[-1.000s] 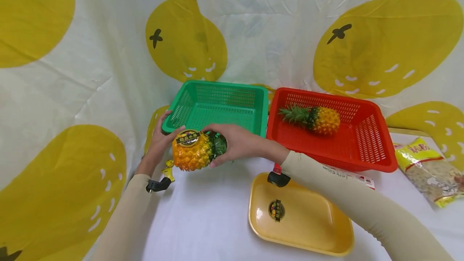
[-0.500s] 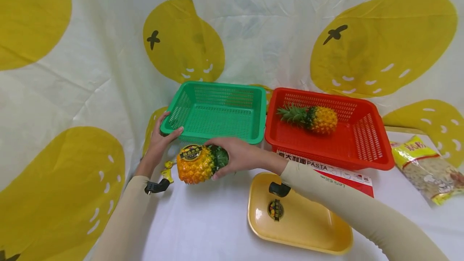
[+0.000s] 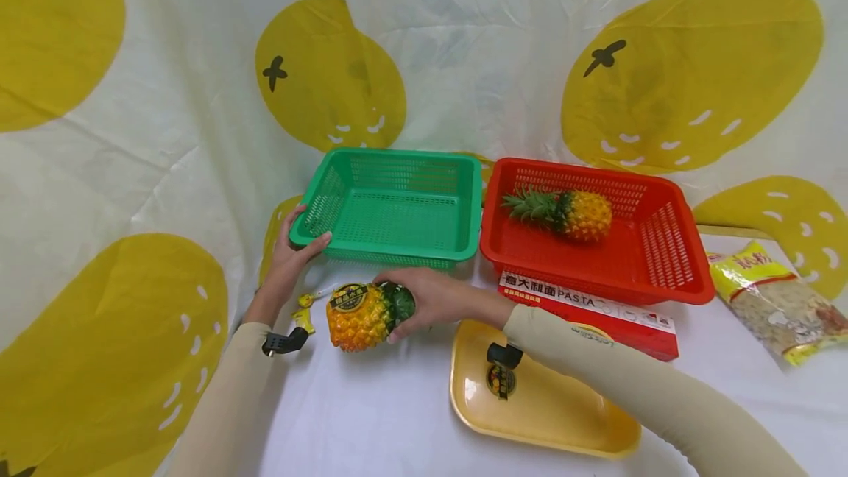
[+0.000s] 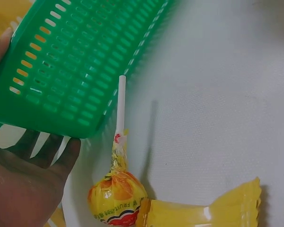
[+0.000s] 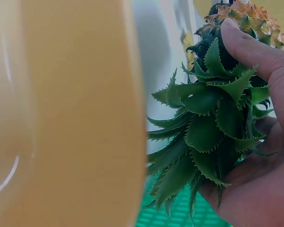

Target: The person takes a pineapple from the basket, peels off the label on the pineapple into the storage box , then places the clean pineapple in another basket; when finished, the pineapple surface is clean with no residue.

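Observation:
My right hand (image 3: 430,300) grips a pineapple (image 3: 361,326) where its green leafy crown meets the fruit. The fruit points left, with a black and gold label on top, in front of the green basket (image 3: 404,223). In the right wrist view the thumb lies across the base of the crown (image 5: 199,127). My left hand (image 3: 286,260) holds the front left corner of that basket, thumb at the rim and fingertips under its bottom edge. Close to this hand lie a yellow wrapped lollipop (image 4: 116,198) with a white stick and a yellow wrapped candy (image 4: 199,215).
A red basket (image 3: 576,271) holding another pineapple (image 3: 586,216) stands to the right of the green one. In front of it lie a red pasta box (image 3: 642,333) and a yellow tray (image 3: 556,422), partly under my right sleeve. A food bag (image 3: 782,308) sits far right.
My right hand has drawn the pineapple toward me, away from the green basket's front rim. More of the pasta box shows now. My left hand keeps its hold on the basket corner.

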A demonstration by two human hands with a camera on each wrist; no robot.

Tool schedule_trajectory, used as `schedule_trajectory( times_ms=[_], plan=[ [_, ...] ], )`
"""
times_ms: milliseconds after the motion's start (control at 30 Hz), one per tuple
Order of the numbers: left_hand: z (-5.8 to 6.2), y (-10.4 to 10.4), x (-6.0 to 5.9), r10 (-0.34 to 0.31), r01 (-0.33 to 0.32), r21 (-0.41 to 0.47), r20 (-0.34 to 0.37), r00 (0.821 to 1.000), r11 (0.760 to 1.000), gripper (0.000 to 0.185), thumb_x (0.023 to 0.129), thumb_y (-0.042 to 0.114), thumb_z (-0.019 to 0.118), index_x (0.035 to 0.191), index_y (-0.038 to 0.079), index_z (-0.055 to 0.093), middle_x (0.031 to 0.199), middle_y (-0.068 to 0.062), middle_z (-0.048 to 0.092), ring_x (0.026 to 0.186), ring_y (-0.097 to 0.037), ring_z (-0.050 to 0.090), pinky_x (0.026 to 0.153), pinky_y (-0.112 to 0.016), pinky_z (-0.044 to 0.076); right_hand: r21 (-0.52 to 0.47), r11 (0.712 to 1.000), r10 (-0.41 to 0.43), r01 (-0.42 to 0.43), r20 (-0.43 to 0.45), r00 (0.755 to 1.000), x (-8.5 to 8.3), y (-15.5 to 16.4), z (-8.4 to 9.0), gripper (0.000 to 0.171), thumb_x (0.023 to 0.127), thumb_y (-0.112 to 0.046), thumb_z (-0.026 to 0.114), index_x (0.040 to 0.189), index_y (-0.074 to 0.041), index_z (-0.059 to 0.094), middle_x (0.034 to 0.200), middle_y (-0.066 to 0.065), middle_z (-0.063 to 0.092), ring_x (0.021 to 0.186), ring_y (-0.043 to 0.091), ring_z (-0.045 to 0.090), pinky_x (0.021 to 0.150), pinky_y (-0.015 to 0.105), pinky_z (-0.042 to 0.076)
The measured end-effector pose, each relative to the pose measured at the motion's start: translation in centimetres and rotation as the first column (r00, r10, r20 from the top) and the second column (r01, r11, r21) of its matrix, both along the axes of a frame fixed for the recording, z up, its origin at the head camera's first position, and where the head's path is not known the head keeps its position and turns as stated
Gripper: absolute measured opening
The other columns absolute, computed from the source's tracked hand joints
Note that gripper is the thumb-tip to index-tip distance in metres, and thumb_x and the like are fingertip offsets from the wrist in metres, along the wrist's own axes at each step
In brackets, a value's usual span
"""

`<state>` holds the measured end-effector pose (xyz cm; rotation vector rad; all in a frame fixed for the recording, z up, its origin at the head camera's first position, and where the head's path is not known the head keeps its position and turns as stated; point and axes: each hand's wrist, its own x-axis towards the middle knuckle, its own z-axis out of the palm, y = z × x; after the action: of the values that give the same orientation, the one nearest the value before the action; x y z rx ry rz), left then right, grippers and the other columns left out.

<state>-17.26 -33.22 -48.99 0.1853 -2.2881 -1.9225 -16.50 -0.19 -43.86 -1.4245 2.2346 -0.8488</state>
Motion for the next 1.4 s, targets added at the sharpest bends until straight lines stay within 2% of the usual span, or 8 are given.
schedule_trajectory(
  times_ms=[200, 333, 367, 567, 800, 1133, 1233, 1400],
  plan=[
    [0.4, 0.1, 0.2, -0.007, 0.007, -0.008, 0.013, 1.000, 1.000, 0.091, 0.097, 0.033, 0.081, 0.168, 0.036, 0.024, 0.171, -0.005, 0.018, 0.150, -0.029, 0.030, 0.116, -0.049, 0.034, 0.041, 0.999, 0.008, -0.008, -0.017, 1.000, 0.0, -0.4, -1.3, 0.087, 0.081, -0.042, 0.094, 0.151, -0.011, 0.053, 0.144, 0.005, 0.060, 0.130, 0.020, 0.055, 0.111, 0.040, 0.043],
    [0.5, 0.2, 0.1, -0.008, 0.008, -0.005, 0.014, 1.000, 1.000, 0.090, 0.097, 0.032, 0.081, 0.168, 0.036, 0.025, 0.171, -0.006, 0.020, 0.149, -0.029, 0.032, 0.114, -0.044, 0.036, 0.058, 0.998, -0.009, 0.010, -0.007, 1.000, 0.1, -0.5, -1.7, 0.087, 0.080, -0.042, 0.094, 0.151, -0.012, 0.053, 0.144, 0.004, 0.061, 0.130, 0.019, 0.055, 0.111, 0.039, 0.043],
    [0.1, 0.0, -0.1, -0.009, 0.009, 0.000, 0.007, 1.000, 1.000, 0.090, 0.097, 0.032, 0.081, 0.167, 0.037, 0.025, 0.170, -0.005, 0.022, 0.148, -0.028, 0.033, 0.113, -0.042, 0.037, 0.059, 0.998, -0.016, 0.016, -0.007, 1.000, 0.1, -0.5, -1.8, 0.087, 0.080, -0.042, 0.095, 0.151, -0.012, 0.053, 0.143, 0.004, 0.061, 0.129, 0.020, 0.055, 0.110, 0.039, 0.043],
    [0.0, 0.0, -0.4, -0.014, 0.014, 0.004, 0.000, 1.000, 1.000, 0.088, 0.097, 0.033, 0.081, 0.166, 0.039, 0.027, 0.170, -0.003, 0.023, 0.147, -0.026, 0.034, 0.112, -0.041, 0.039, 0.069, 0.997, -0.029, 0.030, -0.012, 0.999, -0.1, -0.4, -2.4, 0.087, 0.080, -0.044, 0.094, 0.150, -0.013, 0.054, 0.143, 0.003, 0.061, 0.129, 0.019, 0.056, 0.110, 0.040, 0.043],
    [0.1, 0.2, -0.4, -0.005, 0.005, -0.007, 0.001, 1.000, 1.000, 0.088, 0.097, 0.034, 0.081, 0.166, 0.039, 0.027, 0.171, -0.002, 0.020, 0.149, -0.026, 0.031, 0.115, -0.045, 0.035, 0.105, 0.994, -0.024, 0.026, -0.018, 1.000, -0.1, -0.6, -2.6, 0.088, 0.080, -0.045, 0.094, 0.151, -0.013, 0.053, 0.145, 0.004, 0.061, 0.132, 0.020, 0.055, 0.111, 0.039, 0.043],
    [-0.1, -0.5, -0.5, -0.029, 0.029, 0.007, 0.001, 1.000, 1.000, 0.089, 0.099, 0.028, 0.078, 0.169, 0.032, 0.023, 0.171, -0.011, 0.021, 0.149, -0.033, 0.032, 0.109, -0.036, 0.039, 0.161, 0.987, -0.003, 0.001, 0.017, 1.000, 0.0, -1.3, -2.6, 0.086, 0.082, -0.045, 0.092, 0.152, -0.012, 0.053, 0.144, 0.004, 0.061, 0.131, 0.019, 0.055, 0.111, 0.037, 0.042],
    [0.0, -0.5, -0.4, -0.030, 0.030, 0.001, 0.001, 1.000, 1.000, 0.088, 0.099, 0.028, 0.078, 0.168, 0.033, 0.023, 0.170, -0.011, 0.022, 0.149, -0.032, 0.032, 0.110, -0.038, 0.039, 0.170, 0.986, -0.003, -0.001, 0.021, 1.000, 0.0, -1.3, -2.6, 0.087, 0.082, -0.046, 0.092, 0.152, -0.013, 0.052, 0.143, 0.004, 0.061, 0.130, 0.018, 0.055, 0.111, 0.036, 0.043],
    [0.4, -0.3, -0.1, -0.019, 0.020, -0.042, 0.004, 1.000, 0.999, 0.088, 0.098, 0.031, 0.079, 0.167, 0.035, 0.025, 0.170, -0.007, 0.020, 0.149, -0.029, 0.029, 0.117, -0.050, 0.031, 0.175, 0.984, 0.016, -0.020, 0.020, 1.000, 0.1, -1.3, -2.4, 0.087, 0.082, -0.046, 0.092, 0.152, -0.013, 0.051, 0.142, 0.004, 0.062, 0.129, 0.018, 0.055, 0.111, 0.036, 0.042]
  ],
)
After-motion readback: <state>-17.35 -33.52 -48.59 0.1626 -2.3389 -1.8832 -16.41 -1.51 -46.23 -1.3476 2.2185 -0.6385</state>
